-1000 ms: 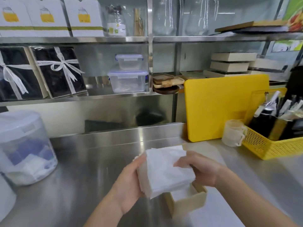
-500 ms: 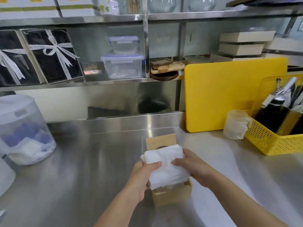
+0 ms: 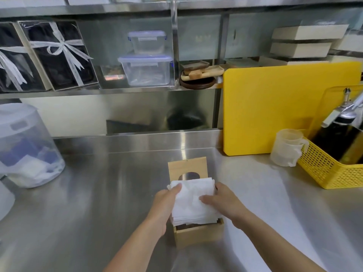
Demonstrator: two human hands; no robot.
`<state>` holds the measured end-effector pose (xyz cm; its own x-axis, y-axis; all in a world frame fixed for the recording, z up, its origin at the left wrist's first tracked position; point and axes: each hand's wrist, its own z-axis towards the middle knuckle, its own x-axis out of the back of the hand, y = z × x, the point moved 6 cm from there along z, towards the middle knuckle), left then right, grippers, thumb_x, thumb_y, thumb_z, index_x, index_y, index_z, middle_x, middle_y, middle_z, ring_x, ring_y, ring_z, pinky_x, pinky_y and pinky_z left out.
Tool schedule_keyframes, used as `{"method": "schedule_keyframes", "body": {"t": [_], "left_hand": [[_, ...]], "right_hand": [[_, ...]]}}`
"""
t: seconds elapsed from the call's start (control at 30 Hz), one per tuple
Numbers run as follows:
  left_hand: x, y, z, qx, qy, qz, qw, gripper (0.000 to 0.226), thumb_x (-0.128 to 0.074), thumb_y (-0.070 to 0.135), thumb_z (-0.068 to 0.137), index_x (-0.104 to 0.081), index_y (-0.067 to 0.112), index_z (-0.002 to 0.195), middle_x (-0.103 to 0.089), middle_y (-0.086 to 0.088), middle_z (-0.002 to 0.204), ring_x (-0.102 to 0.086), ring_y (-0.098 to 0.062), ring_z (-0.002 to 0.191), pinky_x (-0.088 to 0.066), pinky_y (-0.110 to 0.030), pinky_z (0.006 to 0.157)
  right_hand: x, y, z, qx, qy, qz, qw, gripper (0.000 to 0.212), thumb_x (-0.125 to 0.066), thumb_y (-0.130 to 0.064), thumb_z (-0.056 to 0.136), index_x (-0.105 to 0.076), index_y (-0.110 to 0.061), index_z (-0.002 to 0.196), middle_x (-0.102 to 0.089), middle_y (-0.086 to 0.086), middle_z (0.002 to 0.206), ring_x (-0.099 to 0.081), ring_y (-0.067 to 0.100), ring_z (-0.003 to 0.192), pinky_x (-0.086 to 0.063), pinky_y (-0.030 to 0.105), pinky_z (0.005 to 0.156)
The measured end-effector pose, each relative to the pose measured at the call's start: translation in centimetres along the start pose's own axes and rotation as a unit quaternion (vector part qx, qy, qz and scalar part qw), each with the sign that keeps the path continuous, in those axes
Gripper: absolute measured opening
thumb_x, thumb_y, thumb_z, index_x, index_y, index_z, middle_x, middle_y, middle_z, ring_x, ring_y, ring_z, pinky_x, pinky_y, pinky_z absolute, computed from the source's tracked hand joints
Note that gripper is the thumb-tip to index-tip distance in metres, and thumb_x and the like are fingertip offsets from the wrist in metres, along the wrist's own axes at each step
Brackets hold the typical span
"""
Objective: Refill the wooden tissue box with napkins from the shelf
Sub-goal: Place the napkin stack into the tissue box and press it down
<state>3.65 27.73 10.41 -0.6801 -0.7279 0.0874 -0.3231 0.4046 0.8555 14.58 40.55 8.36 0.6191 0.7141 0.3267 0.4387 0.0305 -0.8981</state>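
A small wooden tissue box (image 3: 198,235) stands on the steel counter in front of me, its top open. Its wooden lid (image 3: 187,167), with an oval slot, juts out behind the box. A stack of white napkins (image 3: 193,208) sits in the box's opening and rises above its rim. My left hand (image 3: 167,205) grips the stack's left side, thumb on top. My right hand (image 3: 222,201) holds the right side with its fingers pressed flat on the top napkin.
A yellow cutting board (image 3: 284,108) leans against the wall at right, beside a plastic measuring cup (image 3: 287,147) and a yellow basket (image 3: 334,167) holding a dark bottle. A lidded clear tub (image 3: 25,146) stands at left. Shelves above carry clear containers (image 3: 146,69) and ribboned black boxes (image 3: 59,55).
Both hands have lowered the napkin stack from mid-air down into the open box. The camera has tilted downward and the lid behind the box has come into view.
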Motion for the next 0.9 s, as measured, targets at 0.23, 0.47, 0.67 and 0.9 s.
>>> {"method": "schedule_keyframes", "body": {"t": [0.23, 0.47, 0.67, 0.9], "left_hand": [[-1.1, -0.8, -0.2, -0.062, -0.095, 0.069, 0.991, 0.073, -0.086, 0.030, 0.058, -0.042, 0.025, 0.117, -0.058, 0.011, 0.111, -0.056, -0.003, 0.097, -0.042, -0.017, 0.065], [-0.6, -1.1, 0.7, -0.088, 0.030, 0.025, 0.995, 0.035, -0.067, 0.013, 0.080, -0.050, 0.012, 0.110, -0.062, -0.003, 0.104, -0.060, -0.016, 0.090, -0.046, -0.024, 0.064], [0.4, -0.8, 1.4, -0.098, 0.073, 0.043, 0.992, 0.013, -0.057, 0.015, 0.085, -0.057, 0.011, 0.097, -0.062, -0.003, 0.091, -0.055, -0.013, 0.074, -0.039, -0.026, 0.056], [0.9, -1.4, 2.0, -0.117, 0.092, 0.061, 0.987, 0.004, -0.064, 0.011, 0.080, -0.062, 0.011, 0.083, -0.066, -0.002, 0.079, -0.059, -0.015, 0.070, -0.043, -0.027, 0.058]], "right_hand": [[0.3, 0.1, 0.3, 0.001, -0.007, -0.011, 1.000, 0.035, -0.067, -0.024, 0.076, -0.055, -0.017, 0.108, -0.065, -0.001, 0.103, -0.061, 0.014, 0.090, -0.054, 0.029, 0.073], [0.3, 0.3, -0.5, 0.010, 0.003, -0.036, 0.999, 0.040, -0.066, -0.028, 0.077, -0.053, -0.019, 0.113, -0.063, 0.001, 0.112, -0.059, 0.019, 0.101, -0.052, 0.041, 0.090], [0.4, -0.4, -0.5, 0.026, 0.021, -0.140, 0.990, 0.044, -0.065, -0.033, 0.079, -0.054, -0.010, 0.115, -0.057, 0.010, 0.118, -0.050, 0.030, 0.113, -0.045, 0.048, 0.097], [0.5, -0.4, -0.3, 0.035, 0.032, -0.177, 0.983, 0.036, -0.069, -0.030, 0.078, -0.059, 0.001, 0.093, -0.062, 0.015, 0.100, -0.058, 0.033, 0.096, -0.046, 0.050, 0.090]]}}
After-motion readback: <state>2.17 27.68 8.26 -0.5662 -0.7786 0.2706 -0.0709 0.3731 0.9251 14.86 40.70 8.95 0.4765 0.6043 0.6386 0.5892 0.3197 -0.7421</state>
